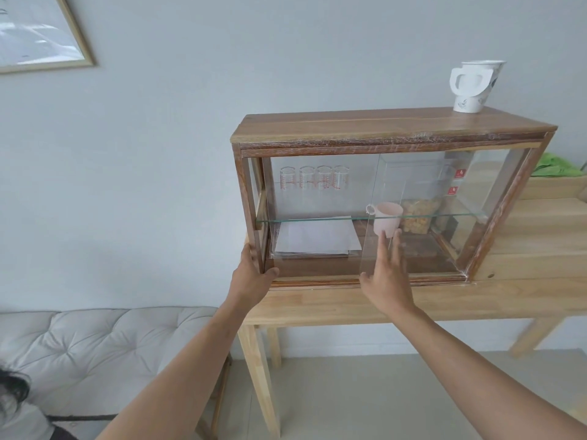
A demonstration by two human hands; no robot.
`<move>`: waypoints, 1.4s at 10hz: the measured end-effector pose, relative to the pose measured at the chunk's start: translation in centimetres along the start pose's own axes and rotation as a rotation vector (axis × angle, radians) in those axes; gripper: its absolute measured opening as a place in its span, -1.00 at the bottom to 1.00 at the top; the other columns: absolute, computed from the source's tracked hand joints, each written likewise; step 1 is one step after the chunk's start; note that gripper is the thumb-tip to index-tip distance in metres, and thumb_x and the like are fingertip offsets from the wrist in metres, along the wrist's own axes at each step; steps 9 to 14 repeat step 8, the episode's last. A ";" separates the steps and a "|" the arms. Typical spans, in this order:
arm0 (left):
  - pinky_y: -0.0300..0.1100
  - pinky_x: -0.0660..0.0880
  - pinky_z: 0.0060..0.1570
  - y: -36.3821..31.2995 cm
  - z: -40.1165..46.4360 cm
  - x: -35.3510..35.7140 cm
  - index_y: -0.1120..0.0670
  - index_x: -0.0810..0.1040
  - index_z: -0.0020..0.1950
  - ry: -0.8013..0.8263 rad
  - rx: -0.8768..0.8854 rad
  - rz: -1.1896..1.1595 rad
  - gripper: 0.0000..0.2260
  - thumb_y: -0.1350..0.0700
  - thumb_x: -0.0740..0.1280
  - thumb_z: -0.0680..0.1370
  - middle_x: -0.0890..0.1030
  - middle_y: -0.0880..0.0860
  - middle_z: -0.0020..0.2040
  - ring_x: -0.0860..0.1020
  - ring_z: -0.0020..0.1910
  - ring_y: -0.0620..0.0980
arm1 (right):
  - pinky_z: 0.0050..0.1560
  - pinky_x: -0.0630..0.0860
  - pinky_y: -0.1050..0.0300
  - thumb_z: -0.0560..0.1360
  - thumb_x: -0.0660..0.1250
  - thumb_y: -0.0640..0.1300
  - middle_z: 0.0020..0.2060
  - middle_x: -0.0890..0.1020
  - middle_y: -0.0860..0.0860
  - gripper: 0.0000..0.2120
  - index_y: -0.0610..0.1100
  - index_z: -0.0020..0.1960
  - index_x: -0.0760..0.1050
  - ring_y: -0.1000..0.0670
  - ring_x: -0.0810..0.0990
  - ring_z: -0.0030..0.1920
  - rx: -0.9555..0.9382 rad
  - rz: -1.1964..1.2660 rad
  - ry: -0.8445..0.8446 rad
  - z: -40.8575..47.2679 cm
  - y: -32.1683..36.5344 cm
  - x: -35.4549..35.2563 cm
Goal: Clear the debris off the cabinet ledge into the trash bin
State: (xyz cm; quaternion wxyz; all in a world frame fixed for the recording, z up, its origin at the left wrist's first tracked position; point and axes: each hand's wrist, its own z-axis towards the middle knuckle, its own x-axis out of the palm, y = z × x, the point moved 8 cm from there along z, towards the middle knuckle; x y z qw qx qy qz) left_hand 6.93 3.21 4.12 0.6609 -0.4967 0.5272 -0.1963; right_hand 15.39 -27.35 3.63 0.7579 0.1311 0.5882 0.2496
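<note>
Wood bench (524, 249) carries glass-front cabinet (381, 131). Paper cups (473, 87) stand on cabinet top, right rear. Left hand (254, 274) grips cabinet's lower-left corner post. Right hand (386, 281) spread flat w/ fingers wide on sliding glass door (413, 211), holding nothing. Pink mug (386, 220) inside, behind glass.

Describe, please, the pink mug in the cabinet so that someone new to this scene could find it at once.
Start at the wooden glass-fronted cabinet standing on the pale wooden table. Look behind the glass near the middle, at the level of the glass shelf, just above the fingers of the right hand. The pink mug is the only opaque pink piece there; the measuring glasses to its left are clear with red markings.
</note>
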 end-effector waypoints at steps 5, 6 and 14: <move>0.02 0.46 0.46 0.5 -0.5 0.1 0.03 0.15 0.72 0.027 0.028 0.025 -0.25 0.10 0.50 0.64 0.40 0.08 0.67 0.48 0.57 0.21 | 0.56 0.20 -0.42 0.55 0.39 -0.25 0.65 -0.46 0.01 0.02 0.00 0.72 -0.26 -0.25 -0.21 0.70 -0.215 -0.217 0.123 -0.8 -0.1 1.3; -0.07 0.43 0.36 0.1 -1.3 -0.3 0.05 0.16 0.71 0.036 0.035 0.088 -0.29 0.11 0.46 0.66 0.45 0.09 0.63 0.50 0.52 0.23 | 0.54 0.26 -0.41 0.54 0.39 -0.25 0.64 -0.47 0.02 0.03 0.00 0.71 -0.28 -0.24 -0.17 0.71 -0.209 -0.233 0.152 -0.9 -0.1 1.0; 0.25 0.33 0.60 -2.2 -3.6 0.1 -0.02 -0.05 0.79 0.070 0.187 0.418 -0.15 -0.09 0.41 0.66 0.10 0.07 0.79 0.19 0.73 0.21 | 0.59 0.23 -0.31 0.58 0.39 -0.15 0.72 -0.19 -0.04 -0.09 -0.04 0.73 -0.11 -0.14 -0.04 0.71 -0.127 -0.064 0.117 -1.4 0.7 -1.7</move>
